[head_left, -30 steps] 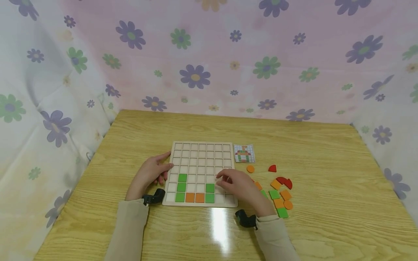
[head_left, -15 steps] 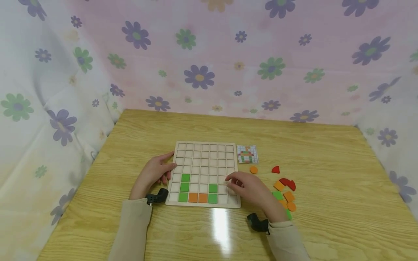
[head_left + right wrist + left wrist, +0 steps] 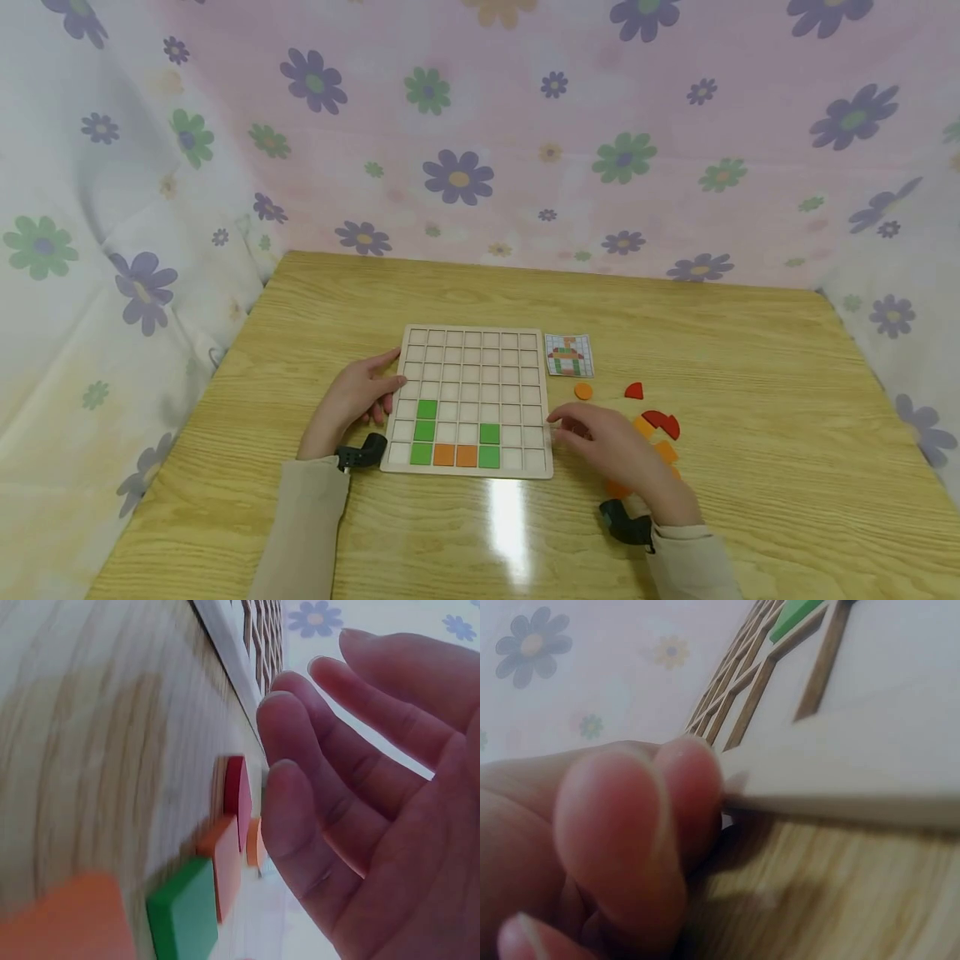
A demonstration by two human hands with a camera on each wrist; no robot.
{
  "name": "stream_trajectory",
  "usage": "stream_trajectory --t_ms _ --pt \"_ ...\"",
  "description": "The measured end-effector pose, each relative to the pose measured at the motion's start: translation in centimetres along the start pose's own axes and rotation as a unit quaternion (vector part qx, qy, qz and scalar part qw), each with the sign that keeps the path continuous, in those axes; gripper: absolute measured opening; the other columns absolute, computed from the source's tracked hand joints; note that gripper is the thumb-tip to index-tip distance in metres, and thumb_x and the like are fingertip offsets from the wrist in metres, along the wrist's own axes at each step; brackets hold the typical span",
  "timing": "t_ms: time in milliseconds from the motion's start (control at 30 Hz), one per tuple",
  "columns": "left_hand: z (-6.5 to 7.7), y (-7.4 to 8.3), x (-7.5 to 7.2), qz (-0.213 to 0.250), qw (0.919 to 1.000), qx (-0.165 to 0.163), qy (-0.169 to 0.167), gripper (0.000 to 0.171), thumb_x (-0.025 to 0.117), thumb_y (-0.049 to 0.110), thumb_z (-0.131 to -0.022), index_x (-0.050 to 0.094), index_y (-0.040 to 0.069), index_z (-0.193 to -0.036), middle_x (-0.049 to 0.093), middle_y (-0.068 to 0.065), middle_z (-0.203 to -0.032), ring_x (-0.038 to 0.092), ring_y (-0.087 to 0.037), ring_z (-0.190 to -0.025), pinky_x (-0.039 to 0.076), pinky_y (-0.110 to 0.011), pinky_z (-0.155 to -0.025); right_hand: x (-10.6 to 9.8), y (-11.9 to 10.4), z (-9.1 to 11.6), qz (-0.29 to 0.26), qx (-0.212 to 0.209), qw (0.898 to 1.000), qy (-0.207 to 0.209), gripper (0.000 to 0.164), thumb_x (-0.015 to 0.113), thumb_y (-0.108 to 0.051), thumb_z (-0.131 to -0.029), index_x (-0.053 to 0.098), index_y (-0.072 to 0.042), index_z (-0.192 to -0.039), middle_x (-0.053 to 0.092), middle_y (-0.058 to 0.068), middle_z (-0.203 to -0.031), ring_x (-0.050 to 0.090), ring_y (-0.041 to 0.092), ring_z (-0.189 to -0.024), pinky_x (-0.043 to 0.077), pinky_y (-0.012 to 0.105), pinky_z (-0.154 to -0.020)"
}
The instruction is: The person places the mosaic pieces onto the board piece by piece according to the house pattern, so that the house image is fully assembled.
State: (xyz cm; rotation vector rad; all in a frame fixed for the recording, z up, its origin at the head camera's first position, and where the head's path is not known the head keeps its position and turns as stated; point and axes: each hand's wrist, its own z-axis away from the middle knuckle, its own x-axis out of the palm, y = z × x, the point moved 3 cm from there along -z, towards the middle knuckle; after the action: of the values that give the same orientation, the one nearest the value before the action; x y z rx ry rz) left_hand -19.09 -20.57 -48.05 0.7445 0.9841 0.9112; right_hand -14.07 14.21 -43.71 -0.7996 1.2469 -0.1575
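Note:
A wooden grid board (image 3: 465,364) lies flat on the table. Several green tiles (image 3: 423,431) and two orange tiles (image 3: 444,455) sit in its near cells. My left hand (image 3: 352,393) holds the board's left edge, thumb at the rim; in the left wrist view curled fingers (image 3: 619,825) meet its side. Just off the right edge hovers my right hand (image 3: 603,437), fingers loosely bent and nothing between them. Under and beyond it lie loose pieces, partly hidden: red ones (image 3: 662,422), orange ones (image 3: 665,452), and, in the right wrist view, a green square (image 3: 187,909).
A small printed card (image 3: 568,356) with a coloured grid picture lies by the board's upper right corner. Close below it are an orange disc (image 3: 583,392) and a red quarter-circle (image 3: 634,391). Flowered cloth (image 3: 480,167) hangs around the table (image 3: 750,367).
My right hand has drawn back to the right from over the board, beside the green column, and now covers more loose pieces. My left hand stays at the board's edge.

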Motion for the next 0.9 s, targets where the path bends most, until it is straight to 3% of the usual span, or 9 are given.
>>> stream_trajectory --t_ms 333,533,767,900 --pt "-0.1 0.1 -0.1 -0.009 0.9999 -0.005 -0.002 0.055 0.058 0.035 -0.086 0.035 0.037 -0.135 0.057 -0.016 -0.060 0.050 -0.022 -0.039 0.039 -0.030 -0.037 -0.5 1.8 1.0 -0.001 0.025 1.000 -0.006 0.020 0.062 -0.028 -0.084 0.062 -0.023 -0.103 0.056 -0.016 -0.088 0.050 0.005 -0.079 0.045 0.027 -0.072" --pt "0.0 0.1 -0.1 -0.010 0.9999 -0.004 -0.006 0.055 0.058 0.034 -0.086 0.034 0.036 -0.136 0.057 -0.015 -0.059 0.051 -0.022 -0.039 0.039 -0.030 -0.037 -1.5 3.0 1.5 -0.004 0.050 0.999 -0.022 0.020 0.061 -0.030 -0.084 0.062 -0.026 -0.105 0.056 -0.013 -0.087 0.052 0.006 -0.077 0.045 0.024 -0.066" --pt "-0.1 0.0 -0.1 -0.007 0.9999 -0.009 0.000 0.056 0.059 0.037 -0.085 0.034 0.037 -0.135 0.057 -0.015 -0.060 0.051 -0.021 -0.040 0.040 -0.030 -0.037 -2.7 4.1 2.2 -0.001 0.041 0.999 -0.036 0.020 0.059 -0.035 -0.085 0.063 -0.022 -0.101 0.056 -0.011 -0.086 0.051 0.008 -0.075 0.044 0.026 -0.065" --pt "-0.1 0.0 -0.1 -0.004 0.9999 -0.010 0.000 0.056 0.059 0.037 -0.085 0.034 0.037 -0.135 0.057 -0.016 -0.060 0.051 -0.021 -0.039 0.040 -0.030 -0.037 -3.1 4.7 2.5 0.001 0.032 0.998 -0.056 0.020 0.061 -0.029 -0.085 0.063 -0.019 -0.102 0.055 -0.010 -0.085 0.050 0.007 -0.074 0.043 0.026 -0.065"
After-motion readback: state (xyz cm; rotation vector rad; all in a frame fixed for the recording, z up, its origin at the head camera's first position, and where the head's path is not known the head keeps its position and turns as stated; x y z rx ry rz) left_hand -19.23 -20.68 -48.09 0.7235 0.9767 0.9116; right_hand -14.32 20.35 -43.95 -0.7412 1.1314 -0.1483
